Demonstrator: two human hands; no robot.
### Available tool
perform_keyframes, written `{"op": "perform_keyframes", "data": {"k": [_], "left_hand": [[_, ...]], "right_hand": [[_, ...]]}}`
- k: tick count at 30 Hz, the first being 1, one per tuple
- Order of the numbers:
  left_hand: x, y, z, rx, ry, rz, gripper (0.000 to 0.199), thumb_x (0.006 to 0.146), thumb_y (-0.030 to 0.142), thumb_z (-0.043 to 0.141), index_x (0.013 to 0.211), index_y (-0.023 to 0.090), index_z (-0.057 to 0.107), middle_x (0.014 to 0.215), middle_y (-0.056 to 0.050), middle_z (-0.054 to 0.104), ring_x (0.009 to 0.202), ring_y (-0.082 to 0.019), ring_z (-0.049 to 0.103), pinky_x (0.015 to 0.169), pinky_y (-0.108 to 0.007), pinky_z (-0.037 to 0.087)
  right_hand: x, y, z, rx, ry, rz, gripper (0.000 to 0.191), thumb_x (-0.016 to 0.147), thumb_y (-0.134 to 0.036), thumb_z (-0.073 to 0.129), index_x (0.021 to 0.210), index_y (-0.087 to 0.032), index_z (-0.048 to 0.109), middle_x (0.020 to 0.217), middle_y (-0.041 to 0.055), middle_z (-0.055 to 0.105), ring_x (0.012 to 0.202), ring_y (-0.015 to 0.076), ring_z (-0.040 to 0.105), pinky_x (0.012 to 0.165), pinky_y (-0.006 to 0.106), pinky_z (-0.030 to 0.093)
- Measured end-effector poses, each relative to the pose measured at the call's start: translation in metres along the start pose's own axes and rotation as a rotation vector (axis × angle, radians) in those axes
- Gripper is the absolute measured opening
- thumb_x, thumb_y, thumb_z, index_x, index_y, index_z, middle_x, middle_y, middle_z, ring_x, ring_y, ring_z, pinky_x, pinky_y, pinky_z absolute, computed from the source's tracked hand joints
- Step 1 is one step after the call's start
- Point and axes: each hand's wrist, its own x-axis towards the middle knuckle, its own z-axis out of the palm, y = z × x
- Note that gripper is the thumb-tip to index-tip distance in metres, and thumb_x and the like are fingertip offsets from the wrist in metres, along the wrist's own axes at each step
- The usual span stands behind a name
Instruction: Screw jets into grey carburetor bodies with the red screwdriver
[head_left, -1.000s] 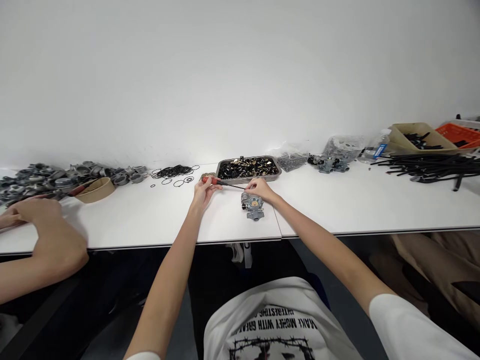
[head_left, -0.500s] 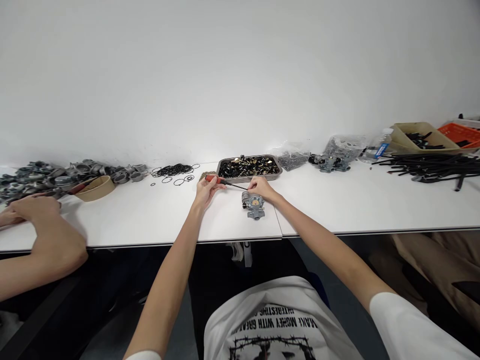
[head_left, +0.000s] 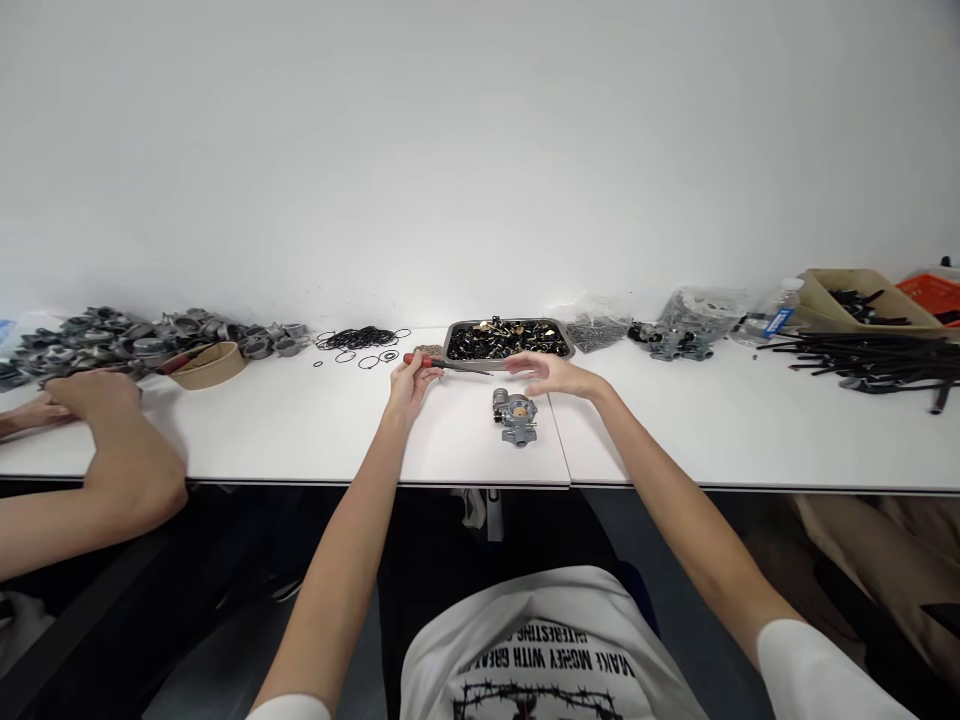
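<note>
The left hand (head_left: 409, 383) grips a screwdriver (head_left: 442, 364), its fingers closed around the red handle, the dark shaft pointing right and its tip in mid-air. The right hand (head_left: 553, 374) is just beyond that tip, fingers loosely spread toward the left, thumb held apart below them.

Just below and in front of the right hand, a grey metal carburetor (head_left: 517, 418) rests on the white counter (head_left: 660, 430), near the front edge and left of a seam, a brass-coloured disc in its round opening.

Behind the hands is a metal tray (head_left: 510, 366) full of small black and gold-coloured parts; a little heap of tan pieces (head_left: 430, 350) lies at its left end. Further left are black rubber rings (head_left: 358, 340), then a low tan round container (head_left: 216, 373) beside a pile of grey metal castings (head_left: 112, 340). At far left, a co-worker's hand (head_left: 97, 390) is over the counter.

Right of the tray sit a clear bag of small parts (head_left: 595, 330), more carburetors (head_left: 675, 343), a plastic bottle (head_left: 778, 310), black hoses (head_left: 862, 355), a beige bin (head_left: 819, 290) and an orange basket (head_left: 926, 292).
</note>
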Motion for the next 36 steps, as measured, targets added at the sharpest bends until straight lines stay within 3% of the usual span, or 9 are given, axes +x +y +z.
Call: {"op": "perform_keyframes", "data": {"k": [3, 6, 10, 17, 25, 31, 36], "left_hand": [[0.001, -0.001, -0.003, -0.030, 0.017, -0.001, 0.019, 0.093, 0.025, 0.062, 0.084, 0.009, 0.061, 0.084, -0.013, 0.074, 0.059, -0.016, 0.070, 0.065, -0.029, 0.058], [0.001, -0.001, -0.005, -0.035, 0.022, -0.006, 0.018, 0.092, 0.026, 0.063, 0.086, 0.009, 0.061, 0.086, -0.012, 0.074, 0.059, -0.016, 0.070, 0.066, -0.030, 0.057], [-0.001, -0.001, -0.004, -0.033, 0.026, -0.009, 0.019, 0.091, 0.027, 0.065, 0.086, 0.009, 0.061, 0.085, -0.011, 0.073, 0.060, -0.014, 0.069, 0.067, -0.028, 0.057], [-0.013, 0.011, 0.002, -0.034, 0.001, 0.016, 0.018, 0.089, 0.028, 0.068, 0.085, 0.011, 0.063, 0.085, -0.009, 0.072, 0.062, -0.012, 0.067, 0.068, -0.027, 0.056], [-0.050, 0.064, -0.009, 0.030, -0.087, 0.126, 0.022, 0.085, 0.032, 0.073, 0.091, 0.012, 0.068, 0.090, -0.012, 0.073, 0.067, -0.014, 0.066, 0.066, -0.027, 0.057], [-0.092, 0.105, 0.035, 0.212, -0.246, 0.187, 0.023, 0.087, 0.036, 0.071, 0.094, 0.014, 0.069, 0.090, -0.012, 0.073, 0.057, -0.016, 0.065, 0.062, -0.033, 0.056], [-0.114, 0.113, 0.077, 0.327, -0.380, 0.151, 0.024, 0.085, 0.034, 0.073, 0.095, 0.013, 0.069, 0.091, -0.014, 0.074, 0.056, -0.019, 0.066, 0.063, -0.039, 0.057]], "right_hand": [[-0.005, -0.015, 0.014, -0.177, -0.224, -0.012, 0.085, 0.064, -0.040, 0.088, 0.141, -0.031, 0.053, 0.154, 0.0054, 0.043, 0.143, 0.0273, 0.039, 0.119, 0.041, 0.032], [-0.003, -0.020, 0.031, -0.316, -0.297, -0.020, 0.080, 0.062, -0.042, 0.089, 0.135, -0.032, 0.058, 0.150, 0.0046, 0.045, 0.142, 0.0279, 0.038, 0.118, 0.039, 0.031], [-0.005, -0.022, 0.042, -0.386, -0.204, -0.026, 0.051, 0.068, -0.044, 0.085, 0.114, -0.029, 0.069, 0.130, 0.0049, 0.052, 0.124, 0.0256, 0.053, 0.108, 0.038, 0.042], [-0.029, -0.036, 0.058, -0.513, -0.080, -0.047, 0.048, 0.070, -0.041, 0.085, 0.113, -0.029, 0.067, 0.131, 0.0064, 0.041, 0.119, 0.0259, 0.052, 0.100, 0.038, 0.048], [-0.039, -0.042, 0.071, -0.676, -0.023, -0.111, 0.044, 0.074, -0.037, 0.082, 0.114, -0.029, 0.065, 0.130, 0.0089, 0.041, 0.121, 0.0300, 0.047, 0.098, 0.045, 0.047], [-0.041, -0.042, 0.073, -0.730, -0.001, -0.158, 0.043, 0.074, -0.036, 0.083, 0.112, -0.028, 0.066, 0.128, 0.0100, 0.042, 0.118, 0.0303, 0.047, 0.100, 0.048, 0.045], [-0.041, -0.040, 0.074, -0.751, 0.020, -0.152, 0.046, 0.073, -0.037, 0.083, 0.114, -0.026, 0.065, 0.128, 0.0113, 0.042, 0.117, 0.0308, 0.048, 0.098, 0.048, 0.046]]}}
